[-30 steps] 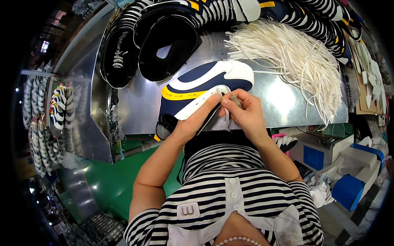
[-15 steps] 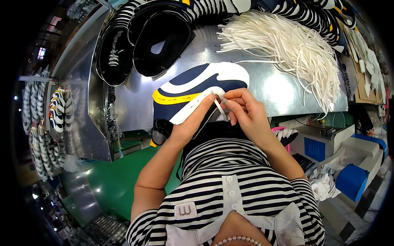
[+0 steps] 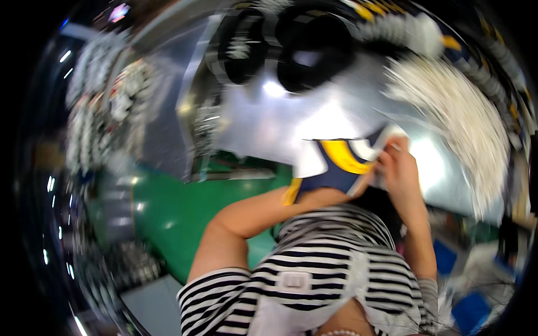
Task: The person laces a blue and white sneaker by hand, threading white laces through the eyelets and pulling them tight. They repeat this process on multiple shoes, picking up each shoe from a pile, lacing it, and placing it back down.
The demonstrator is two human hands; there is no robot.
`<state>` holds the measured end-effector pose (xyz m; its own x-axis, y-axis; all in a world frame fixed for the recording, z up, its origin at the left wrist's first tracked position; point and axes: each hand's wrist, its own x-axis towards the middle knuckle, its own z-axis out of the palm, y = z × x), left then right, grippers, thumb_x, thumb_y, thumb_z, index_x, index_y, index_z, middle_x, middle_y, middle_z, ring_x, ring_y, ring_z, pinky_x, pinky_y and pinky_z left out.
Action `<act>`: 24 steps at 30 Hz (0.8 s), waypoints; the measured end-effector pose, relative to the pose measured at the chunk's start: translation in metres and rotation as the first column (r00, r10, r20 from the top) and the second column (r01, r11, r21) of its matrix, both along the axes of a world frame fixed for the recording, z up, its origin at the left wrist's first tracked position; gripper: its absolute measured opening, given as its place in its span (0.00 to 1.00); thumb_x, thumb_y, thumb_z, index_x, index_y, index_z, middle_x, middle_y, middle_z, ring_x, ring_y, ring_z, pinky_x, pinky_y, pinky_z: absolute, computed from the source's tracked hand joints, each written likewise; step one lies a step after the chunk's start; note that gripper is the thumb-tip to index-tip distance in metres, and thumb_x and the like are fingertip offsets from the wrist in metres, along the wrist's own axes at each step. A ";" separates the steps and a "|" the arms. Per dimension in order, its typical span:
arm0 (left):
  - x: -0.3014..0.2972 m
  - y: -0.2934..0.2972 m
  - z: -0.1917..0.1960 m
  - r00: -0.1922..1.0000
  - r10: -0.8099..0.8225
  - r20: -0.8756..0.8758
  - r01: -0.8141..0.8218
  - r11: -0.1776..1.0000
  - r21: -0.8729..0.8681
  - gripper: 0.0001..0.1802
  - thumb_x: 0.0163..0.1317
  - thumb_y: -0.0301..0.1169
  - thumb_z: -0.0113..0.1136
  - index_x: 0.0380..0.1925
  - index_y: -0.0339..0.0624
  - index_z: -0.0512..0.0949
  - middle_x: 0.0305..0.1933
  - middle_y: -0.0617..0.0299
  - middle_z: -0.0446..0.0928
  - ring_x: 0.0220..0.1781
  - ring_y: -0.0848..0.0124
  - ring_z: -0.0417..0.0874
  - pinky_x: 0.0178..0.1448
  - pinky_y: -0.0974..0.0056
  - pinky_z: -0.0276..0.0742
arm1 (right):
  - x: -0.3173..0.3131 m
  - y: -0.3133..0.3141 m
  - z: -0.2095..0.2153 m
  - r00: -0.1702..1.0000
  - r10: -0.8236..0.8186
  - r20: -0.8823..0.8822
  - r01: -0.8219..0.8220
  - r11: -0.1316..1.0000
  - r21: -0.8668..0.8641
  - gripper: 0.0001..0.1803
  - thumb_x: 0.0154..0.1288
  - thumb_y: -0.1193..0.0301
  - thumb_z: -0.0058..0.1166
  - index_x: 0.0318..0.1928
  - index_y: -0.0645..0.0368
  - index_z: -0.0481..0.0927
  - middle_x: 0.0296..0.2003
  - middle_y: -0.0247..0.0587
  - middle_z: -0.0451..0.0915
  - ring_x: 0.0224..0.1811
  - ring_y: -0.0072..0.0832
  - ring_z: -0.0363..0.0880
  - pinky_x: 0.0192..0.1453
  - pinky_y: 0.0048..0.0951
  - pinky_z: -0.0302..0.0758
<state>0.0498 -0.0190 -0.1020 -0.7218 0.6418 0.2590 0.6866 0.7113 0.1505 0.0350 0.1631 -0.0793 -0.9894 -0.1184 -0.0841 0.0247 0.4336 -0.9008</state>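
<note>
— Shoe upper (image 3: 336, 168), navy with a yellow stripe and white panels: where do you have it?

— You hold it just past your chest, at the near edge of the shiny metal desk (image 3: 263, 123). Its long axis runs from lower left, over your left forearm, up toward the right, where both of your hands meet.

— Which hand is closer to the working end?

— Your right hand (image 3: 400, 171) is right on it, fingers closed at the upper's top right corner, pinching something small and pale that the blur will not let you make out. Your left hand (image 3: 364, 182) is mostly hidden beneath the upper, supporting it from below; you cannot tell how far its fingers are curled.

— And around you?

— A thick bundle of white laces (image 3: 459, 117) fans across the desk to the right of your hands, near but not touching them. Dark shoe uppers (image 3: 314, 50) lie at the far side of the desk, well apart from the one you hold. A green floor (image 3: 174, 213) shows below the desk on your left, and blurred racks (image 3: 106, 112) stand farther left. The whole view is smeared by motion, so fine detail is lost.
</note>
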 end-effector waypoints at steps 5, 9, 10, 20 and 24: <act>-0.030 -0.015 0.001 0.662 -0.198 0.722 -0.518 0.576 0.633 0.22 0.68 0.43 0.58 0.56 0.41 0.77 0.56 0.59 0.80 0.57 0.66 0.80 0.62 0.63 0.74 | -0.001 0.043 0.048 0.994 0.088 0.064 -0.098 0.976 0.194 0.08 0.71 0.77 0.46 0.47 0.64 0.76 0.28 0.40 0.77 0.28 0.25 0.74 0.36 0.28 0.71; -0.053 -0.021 0.014 0.489 -0.487 0.723 -0.580 0.437 0.687 0.13 0.69 0.37 0.61 0.45 0.38 0.79 0.39 0.65 0.81 0.37 0.77 0.81 0.40 0.70 0.79 | -0.024 0.053 0.008 0.989 -0.113 -0.093 0.110 0.993 -0.041 0.22 0.59 0.75 0.63 0.53 0.67 0.76 0.46 0.41 0.80 0.50 0.26 0.76 0.58 0.27 0.70; -0.048 -0.012 0.002 0.687 -0.400 0.607 -0.446 0.427 0.787 0.14 0.70 0.36 0.60 0.47 0.37 0.79 0.40 0.64 0.82 0.40 0.74 0.82 0.45 0.67 0.80 | -0.033 0.049 0.002 0.994 -0.053 0.093 0.059 0.997 -0.057 0.26 0.55 0.74 0.67 0.54 0.67 0.76 0.49 0.41 0.79 0.54 0.26 0.75 0.62 0.28 0.69; -0.079 -0.024 0.036 0.335 -0.327 0.884 -0.632 0.618 0.468 0.12 0.66 0.32 0.64 0.44 0.34 0.82 0.40 0.62 0.83 0.43 0.72 0.82 0.50 0.67 0.78 | -0.056 0.027 -0.006 0.939 -0.229 0.256 0.320 0.855 -0.408 0.22 0.57 0.74 0.70 0.51 0.59 0.76 0.39 0.31 0.80 0.39 0.18 0.76 0.43 0.19 0.72; -0.077 -0.024 0.022 0.191 -0.225 0.955 -0.804 0.523 0.284 0.11 0.63 0.30 0.67 0.43 0.37 0.83 0.41 0.62 0.84 0.44 0.74 0.82 0.47 0.70 0.78 | -0.050 0.020 -0.009 0.962 -0.187 0.200 0.252 0.891 -0.377 0.23 0.55 0.73 0.72 0.50 0.61 0.76 0.39 0.33 0.80 0.39 0.17 0.77 0.45 0.19 0.73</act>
<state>-0.0272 -0.0427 -0.0804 -0.7994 0.2854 -0.5286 -0.5256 0.0937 0.8455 -0.0151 0.1833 -0.0884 -0.9724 0.0448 -0.2291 0.2298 0.0098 -0.9732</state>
